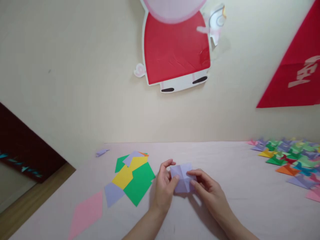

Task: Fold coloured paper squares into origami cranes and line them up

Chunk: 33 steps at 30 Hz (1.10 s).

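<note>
Between my two hands is a small lavender square of origami paper (184, 185), creased with lines that cross near its middle. My left hand (165, 186) grips its left edge, thumb lying on top and the other fingers curled at the side and behind. At the right edge, my right hand (208, 188) pinches the paper with thumb and index finger. The paper is tilted up a little over the pale table (240, 206), and a shadow falls below my right hand. What the fingers do behind the sheet is hidden.
Left of my hands lie loose green (140, 186), yellow (123, 178), lavender (113, 194) and pink paper sheets (87, 213). A small folded lavender piece (102, 152) is at the far left edge. Rows of coloured folded paper figures (288, 169) stand at right. A wall (100, 83) backs the table.
</note>
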Motion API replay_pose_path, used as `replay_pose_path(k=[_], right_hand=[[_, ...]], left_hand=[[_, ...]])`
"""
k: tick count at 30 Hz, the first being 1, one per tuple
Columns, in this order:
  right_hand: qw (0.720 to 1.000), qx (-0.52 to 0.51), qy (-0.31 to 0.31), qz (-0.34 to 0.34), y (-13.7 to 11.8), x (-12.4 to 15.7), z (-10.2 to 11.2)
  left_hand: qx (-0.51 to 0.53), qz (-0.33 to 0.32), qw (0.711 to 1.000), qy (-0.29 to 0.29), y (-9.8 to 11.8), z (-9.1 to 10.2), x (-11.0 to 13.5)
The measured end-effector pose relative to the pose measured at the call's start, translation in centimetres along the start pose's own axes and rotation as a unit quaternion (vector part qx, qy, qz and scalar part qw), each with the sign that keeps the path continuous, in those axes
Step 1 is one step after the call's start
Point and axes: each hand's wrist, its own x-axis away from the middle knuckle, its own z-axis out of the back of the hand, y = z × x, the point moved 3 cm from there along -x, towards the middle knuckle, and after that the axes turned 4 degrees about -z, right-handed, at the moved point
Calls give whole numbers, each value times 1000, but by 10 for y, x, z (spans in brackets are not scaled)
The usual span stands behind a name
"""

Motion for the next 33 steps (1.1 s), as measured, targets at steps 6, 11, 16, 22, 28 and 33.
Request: replay_pose_path(k=[6,11,16,22,28,33], right_hand=[[995,59,68,52,-10,-1,8],[985,115,83,94,-13,1,8],[981,145,90,95,-12,2,8],[977,162,95,101,-12,2,9],[979,153,89,105,-10,1,9],[985,119,92,82,-7,0,10]], left_hand=[[-96,-86,992,-8,-8,-1,3],[-164,-154,974,26,-4,1,5],[-214,-165,963,15,7,-1,7],[-201,-147,968,-18,6,-5,8],[-168,-135,975,-46,3,-7,6],[-120,-124,984,-33,1,-5,6]])
